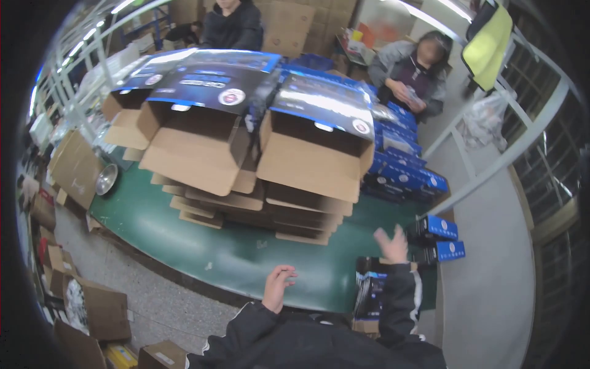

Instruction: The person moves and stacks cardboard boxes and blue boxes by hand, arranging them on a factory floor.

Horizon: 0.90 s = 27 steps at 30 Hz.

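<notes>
Blue-and-black printed card is covering the carton (370, 296) sitting at the near edge of the green tabletop (236, 263), just below the right hand (393, 245). It is looking light and stiff-walled, its glossy print probably slippery and its edges easily dented; opposite side walls are seemingly offering the surest hold. The right hand is hanging empty, fingers spread; the left hand (280, 288) is hovering empty, fingers loosely curled, forearm angling forward.
</notes>
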### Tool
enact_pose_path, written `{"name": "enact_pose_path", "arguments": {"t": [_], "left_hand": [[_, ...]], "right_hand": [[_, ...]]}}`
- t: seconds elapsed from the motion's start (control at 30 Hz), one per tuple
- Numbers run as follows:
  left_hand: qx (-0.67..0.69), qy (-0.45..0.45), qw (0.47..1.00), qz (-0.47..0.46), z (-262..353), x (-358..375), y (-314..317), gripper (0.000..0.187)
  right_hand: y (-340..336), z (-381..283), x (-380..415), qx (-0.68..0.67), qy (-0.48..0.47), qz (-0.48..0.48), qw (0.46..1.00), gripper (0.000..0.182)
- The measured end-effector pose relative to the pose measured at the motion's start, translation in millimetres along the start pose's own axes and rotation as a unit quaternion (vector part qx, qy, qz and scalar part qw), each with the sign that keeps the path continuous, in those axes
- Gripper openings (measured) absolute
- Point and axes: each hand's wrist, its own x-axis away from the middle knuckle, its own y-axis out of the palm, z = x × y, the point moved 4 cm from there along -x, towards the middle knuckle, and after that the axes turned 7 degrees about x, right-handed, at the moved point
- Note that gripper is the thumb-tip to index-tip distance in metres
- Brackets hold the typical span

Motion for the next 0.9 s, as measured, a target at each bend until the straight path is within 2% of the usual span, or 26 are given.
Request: {"name": "enact_pose_path", "arguments": {"t": [0.07, 0.1, 0.17, 0.2, 0.3, 0.37, 0.4, 0.47, 0.5, 0.57, 0.6, 0.67, 0.7, 0.77, 0.8, 0.9], "left_hand": [[-0.031, -0.025, 0.999, -0.020, -11, -5, 3, 0.014], [-0.048, -0.040, 0.997, -0.034, -15, -7, 11, 0.014], [-0.079, -0.059, 0.993, -0.067, -23, -12, 24, 0.014], [-0.092, -0.067, 0.990, -0.080, -28, -14, 30, 0.014], [-0.177, -0.134, 0.961, -0.165, -45, -14, 56, 0.025], [-0.189, -0.171, 0.922, -0.290, -57, -6, 84, 0.056], [-0.194, -0.185, 0.907, -0.325, -58, 2, 95, 0.065], [-0.122, -0.179, 0.906, -0.364, -43, 21, 119, 0.060], [-0.107, -0.179, 0.902, -0.378, -33, 29, 127, 0.059], [-0.144, -0.046, 0.895, -0.419, 0, 36, 135, 0.051], [-0.154, -0.013, 0.890, -0.428, 15, 42, 135, 0.049], [-0.243, 0.038, 0.837, -0.489, 44, 58, 135, 0.043], [-0.265, 0.053, 0.820, -0.504, 56, 62, 135, 0.042], [-0.271, 0.061, 0.742, -0.610, 73, 74, 137, 0.043], [-0.274, 0.065, 0.720, -0.634, 81, 76, 137, 0.044], [-0.279, 0.107, 0.666, -0.683, 96, 81, 134, 0.041]], "right_hand": [[72, 73, 31, 0.213, 0.127, -0.064, 0.967, 0.110], [88, 92, 51, 0.260, 0.173, -0.083, 0.946, 0.116], [86, 81, 80, 0.237, 0.128, -0.010, 0.963, 0.082], [86, 77, 91, 0.230, 0.125, 0.008, 0.965, 0.075], [80, 55, 118, 0.175, 0.078, 0.011, 0.981, 0.072], [60, 22, 134, 0.036, -0.009, 0.058, 0.998, 0.076], [49, 9, 146, 0.002, -0.025, 0.072, 0.997, 0.077], [33, -26, 171, -0.072, -0.128, 0.025, 0.989, 0.076], [19, -35, 178, -0.091, -0.151, 0.019, 0.984, 0.076], [-19, -35, 179, -0.166, -0.153, 0.041, 0.973, 0.085], [-34, -30, 178, -0.186, -0.152, 0.046, 0.970, 0.088], [-64, -2, 168, -0.226, -0.031, 0.179, 0.957, 0.092], [-76, 4, 165, -0.236, -0.002, 0.212, 0.948, 0.094], [-94, 10, 162, -0.294, 0.053, 0.250, 0.921, 0.091], [-97, 12, 159, -0.311, 0.064, 0.258, 0.913, 0.092], [-91, 19, 150, -0.351, 0.042, 0.310, 0.883, 0.084]]}}
